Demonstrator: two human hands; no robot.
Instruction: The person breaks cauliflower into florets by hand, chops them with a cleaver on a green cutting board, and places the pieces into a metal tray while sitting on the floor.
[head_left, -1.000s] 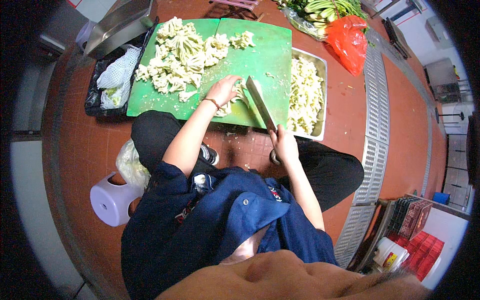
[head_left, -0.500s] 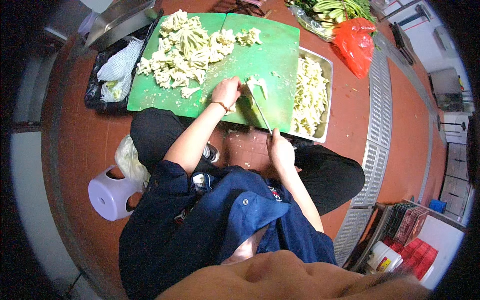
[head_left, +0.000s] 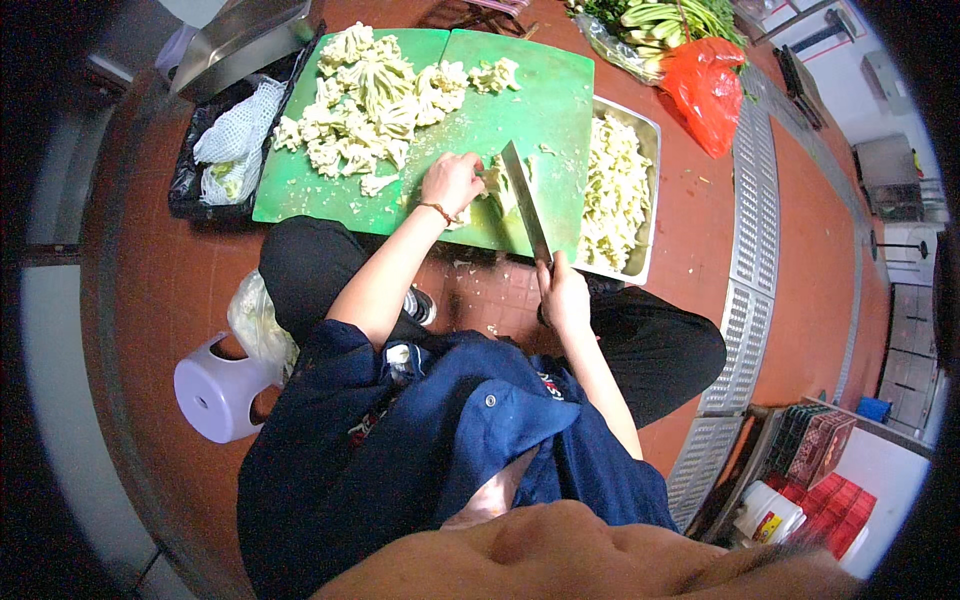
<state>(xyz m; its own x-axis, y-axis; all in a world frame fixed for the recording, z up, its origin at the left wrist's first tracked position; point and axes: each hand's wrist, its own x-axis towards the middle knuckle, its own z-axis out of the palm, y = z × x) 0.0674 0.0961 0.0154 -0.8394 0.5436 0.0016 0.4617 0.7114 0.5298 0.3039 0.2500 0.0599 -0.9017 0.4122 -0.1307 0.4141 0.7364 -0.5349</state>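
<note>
Two bare hands work over a green cutting board (head_left: pixel 555 90); a single seam shows at its far edge. The right hand (head_left: pixel 565 295) has its fingers wrapped around the handle of one knife (head_left: pixel 527 203), the blade slanting up and left from the board's near edge. The left hand (head_left: pixel 453 185), with one cord on its wrist, has its fingers bent at the left side of one cauliflower piece (head_left: pixel 499 186), which lies on the board's near half beside the blade; whether they pinch it I cannot tell. The gap between these fingers and the knife is narrow.

One heap of cauliflower (head_left: pixel 370 95) fills the board's far left, its pieces overlapping too much to count; one floret (head_left: pixel 495 75) sits apart, right of the seam. From there to the right edge runs a broad green stretch with small crumbs, leaving room beyond the knife tip.

One metal tray (head_left: pixel 652 190) of cut pieces (head_left: pixel 612 190) shows from under the right edge. One black-lined crate (head_left: pixel 190 185) stands close by the left edge. One red bag (head_left: pixel 702 95) lies beyond the tray, with open floor (head_left: pixel 690 190) between them.
</note>
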